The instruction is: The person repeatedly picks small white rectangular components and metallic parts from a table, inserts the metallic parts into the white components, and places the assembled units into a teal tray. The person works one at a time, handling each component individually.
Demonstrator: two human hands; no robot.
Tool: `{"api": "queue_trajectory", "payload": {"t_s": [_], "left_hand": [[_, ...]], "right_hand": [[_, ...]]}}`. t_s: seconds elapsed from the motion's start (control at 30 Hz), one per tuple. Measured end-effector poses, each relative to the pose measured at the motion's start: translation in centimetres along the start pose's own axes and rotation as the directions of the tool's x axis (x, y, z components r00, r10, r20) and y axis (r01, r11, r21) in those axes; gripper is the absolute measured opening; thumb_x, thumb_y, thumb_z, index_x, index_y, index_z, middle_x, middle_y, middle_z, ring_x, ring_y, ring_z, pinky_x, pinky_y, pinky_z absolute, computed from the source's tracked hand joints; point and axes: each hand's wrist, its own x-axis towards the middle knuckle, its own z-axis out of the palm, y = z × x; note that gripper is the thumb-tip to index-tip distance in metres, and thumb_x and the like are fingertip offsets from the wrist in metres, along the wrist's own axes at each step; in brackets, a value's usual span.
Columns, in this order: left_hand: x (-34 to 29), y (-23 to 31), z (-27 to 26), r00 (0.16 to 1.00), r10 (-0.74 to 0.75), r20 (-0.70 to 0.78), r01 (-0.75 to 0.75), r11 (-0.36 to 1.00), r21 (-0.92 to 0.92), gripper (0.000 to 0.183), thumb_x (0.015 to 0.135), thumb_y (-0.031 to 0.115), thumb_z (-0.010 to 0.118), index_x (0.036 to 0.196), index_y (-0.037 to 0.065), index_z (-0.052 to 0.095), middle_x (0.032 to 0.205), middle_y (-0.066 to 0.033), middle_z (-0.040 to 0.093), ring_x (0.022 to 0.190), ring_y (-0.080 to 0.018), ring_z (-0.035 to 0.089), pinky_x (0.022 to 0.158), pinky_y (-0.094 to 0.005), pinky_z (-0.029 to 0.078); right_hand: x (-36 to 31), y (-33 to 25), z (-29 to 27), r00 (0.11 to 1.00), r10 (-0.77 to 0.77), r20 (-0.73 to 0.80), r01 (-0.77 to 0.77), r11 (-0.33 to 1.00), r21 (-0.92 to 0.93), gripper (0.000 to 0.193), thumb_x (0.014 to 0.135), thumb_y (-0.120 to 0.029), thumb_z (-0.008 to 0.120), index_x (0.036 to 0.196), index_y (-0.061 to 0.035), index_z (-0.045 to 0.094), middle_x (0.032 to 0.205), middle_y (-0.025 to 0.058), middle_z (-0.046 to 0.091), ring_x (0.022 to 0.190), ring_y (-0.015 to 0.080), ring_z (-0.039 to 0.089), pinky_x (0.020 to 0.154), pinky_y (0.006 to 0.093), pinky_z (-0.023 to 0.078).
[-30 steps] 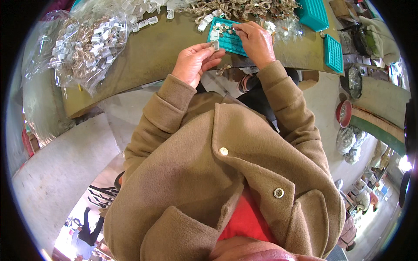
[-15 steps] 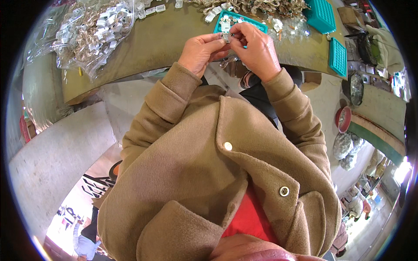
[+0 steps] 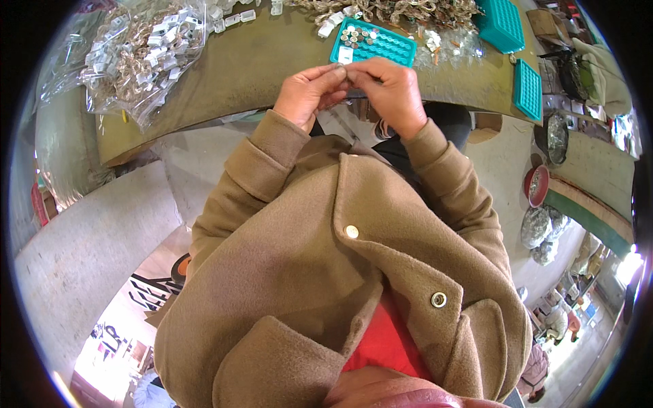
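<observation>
My left hand and my right hand meet at the fingertips over the table's near edge. Both are closed in a pinch. A small white rectangular plastic piece juts out just beyond the left thumb and finger, which seem to grip its near end. What the right fingertips pinch is hidden between the hands. Right behind them lies a teal tray with rows of hollows. Several small round silvery and white parts rest in its left half.
A clear plastic bag of white connectors and tangled cords lies at the table's left. More coiled cords are heaped at the back. Stacked teal trays and a single teal tray sit at the right. A red bowl is lower right.
Both hands have drawn closer together and slightly toward me, the white piece coming with them. More of the teal tray and its small round parts now shows.
</observation>
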Motion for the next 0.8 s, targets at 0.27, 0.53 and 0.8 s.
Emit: {"api": "queue_trajectory", "payload": {"t_s": [0.27, 0.53, 0.8], "left_hand": [[0.6, 1.4, -1.3, 0.999, 0.050, -0.004, -0.050, 0.999, 0.004, 0.017, 0.097, 0.017, 0.058, 0.105, 0.002, 0.063, 0.097, -0.0080, 0.069, 0.085, -0.0124, 0.067, 0.074, -0.0247, 0.058], [0.2, 1.3, -0.7, 0.997, 0.062, -0.036, -0.063, 0.998, -0.026, 0.020, 0.097, 0.017, 0.059, 0.108, 0.001, 0.063, 0.102, -0.0098, 0.069, 0.092, -0.0140, 0.068, 0.077, -0.0250, 0.058], [-0.5, 1.6, 0.2, 0.995, 0.091, 0.032, -0.091, 0.996, 0.015, 0.026, 0.096, 0.015, 0.060, 0.116, -0.002, 0.062, 0.105, -0.0106, 0.069, 0.093, -0.0134, 0.068, 0.080, -0.0241, 0.057]], "right_hand": [[3.8, 2.5, 0.4, 0.951, -0.289, -0.107, 0.196, 0.837, -0.511, 0.014, 0.087, -0.012, 0.065, 0.099, -0.0054, 0.067, 0.089, 0.0122, 0.065, 0.075, 0.0310, 0.066, 0.064, 0.0386, 0.054], [3.7, 2.9, 0.9, 0.977, -0.205, -0.053, 0.143, 0.824, -0.548, 0.007, 0.087, -0.010, 0.062, 0.093, -0.0064, 0.063, 0.091, 0.0133, 0.062, 0.079, 0.0339, 0.063, 0.068, 0.0416, 0.051], [2.0, -0.2, 0.7, 0.989, -0.096, -0.116, 0.099, 0.995, 0.023, 0.011, 0.083, -0.002, 0.069, 0.093, -0.0026, 0.064, 0.082, 0.0028, 0.061, 0.073, 0.0090, 0.057, 0.069, 0.0239, 0.048]]}}
